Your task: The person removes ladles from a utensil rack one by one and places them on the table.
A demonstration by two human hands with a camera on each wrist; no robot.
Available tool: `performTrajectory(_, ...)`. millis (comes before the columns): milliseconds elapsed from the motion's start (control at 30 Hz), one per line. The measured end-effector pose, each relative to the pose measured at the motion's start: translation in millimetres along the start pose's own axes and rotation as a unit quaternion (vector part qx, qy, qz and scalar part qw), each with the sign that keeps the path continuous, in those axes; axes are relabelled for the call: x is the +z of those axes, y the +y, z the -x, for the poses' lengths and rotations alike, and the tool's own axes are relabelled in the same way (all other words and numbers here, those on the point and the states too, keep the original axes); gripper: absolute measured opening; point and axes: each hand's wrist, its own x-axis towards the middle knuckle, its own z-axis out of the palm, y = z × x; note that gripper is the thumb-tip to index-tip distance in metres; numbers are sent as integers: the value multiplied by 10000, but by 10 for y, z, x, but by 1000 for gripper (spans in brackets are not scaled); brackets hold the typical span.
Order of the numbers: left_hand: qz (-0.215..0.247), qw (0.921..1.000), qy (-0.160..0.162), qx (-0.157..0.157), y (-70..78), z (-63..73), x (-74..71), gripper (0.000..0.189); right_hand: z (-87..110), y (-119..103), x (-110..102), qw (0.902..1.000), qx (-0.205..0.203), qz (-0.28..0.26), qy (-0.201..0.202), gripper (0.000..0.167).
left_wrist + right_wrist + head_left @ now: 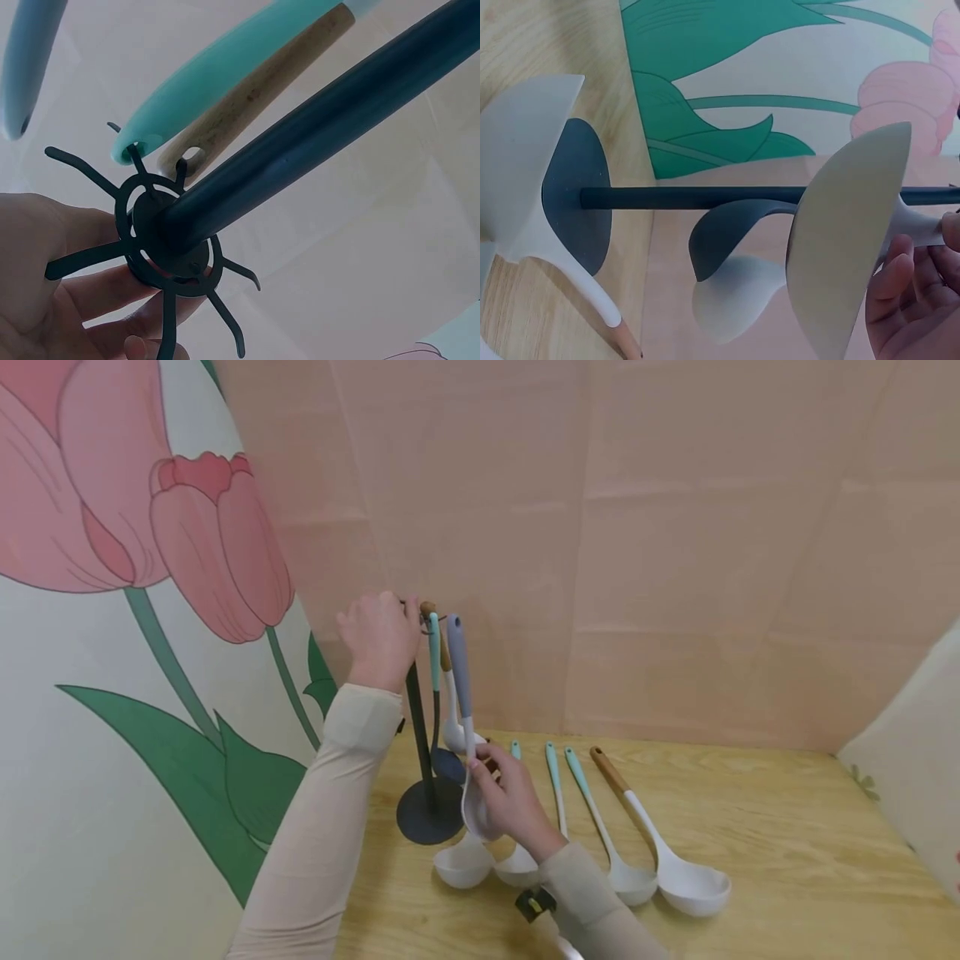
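Observation:
My left hand holds the hooked top of a black utensil rack; in the left wrist view its fingers lie behind the hook ring. My right hand pinches the white neck of a ladle with a grey-blue handle. The ladle is upright, bowl down. Its handle end is apart from the hooks in the left wrist view. From two hooks hang a teal-handled ladle with a dark bowl and a wooden-handled white ladle.
Several white-bowled ladles lie on the wooden table, among them a wooden-handled one and a teal-handled one. Another bowl lies before the round rack base. A tulip-painted wall stands left, a pinkish backdrop behind.

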Motion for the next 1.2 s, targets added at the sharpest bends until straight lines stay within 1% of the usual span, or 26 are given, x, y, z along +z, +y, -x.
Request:
performTrajectory(133,28,10000,-64,-24,8,2,-8,54,2,12,-42,10000,-46,1,35,12)
performTrajectory(433,-106,9999,-84,-10,12,8,8,53,66,65,-120,9997,-211,69,139,10)
performTrajectory(633,-45,10000,-83,-30,16,10,0,52,110,102,-202,9998,-158,19,156,10)
performTrajectory(733,-23,10000,-85,-18,13,9,-3,52,135,125,-253,9995,-244,122,158,11)
performTrajectory(933,98,9999,52,43,3,6,16,51,209,195,-343,9980,-381,393,302,8)
performTrajectory(1200,99,9999,113,69,11,-8,36,50,316,304,-530,9970,-346,622,321,12)
